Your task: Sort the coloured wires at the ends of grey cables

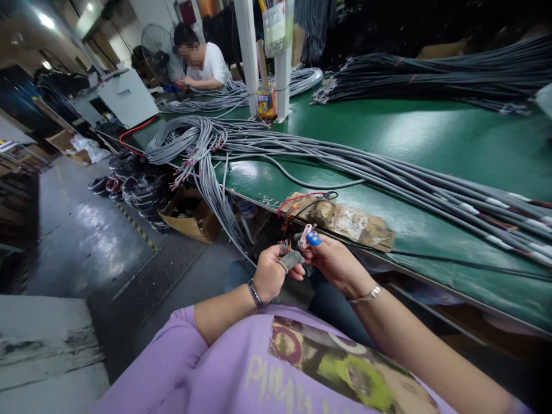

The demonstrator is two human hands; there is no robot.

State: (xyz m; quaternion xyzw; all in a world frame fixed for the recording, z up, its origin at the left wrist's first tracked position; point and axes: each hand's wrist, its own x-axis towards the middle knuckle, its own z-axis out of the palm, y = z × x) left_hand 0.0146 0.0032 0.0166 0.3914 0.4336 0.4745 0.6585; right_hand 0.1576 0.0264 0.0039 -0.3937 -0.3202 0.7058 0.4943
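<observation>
My left hand (pixel 269 273) is closed near the table's front edge, with a grey cover on its thumb. From its grip sticks a cable end with fanned-out coloured wires (pixel 284 247). Just beside it, my right hand (pixel 336 261) pinches a small pale pink looped piece (pixel 305 234). A blue covering with light spots (pixel 314 238) sits on a digit of that hand. The two hands are close together, and the fingertips between them are partly hidden. Behind them lies a taped cardboard piece (pixel 357 225) with red and black leads.
Long grey cables (pixel 310 150) run across the green table (pixel 431 135), and some hang over its edge. Dark cable bundles (pixel 414 77) lie at the back. A white post (pixel 246 57) rises from the table. Another person (pixel 211 66) works behind. An open carton (pixel 192 215) stands on the floor.
</observation>
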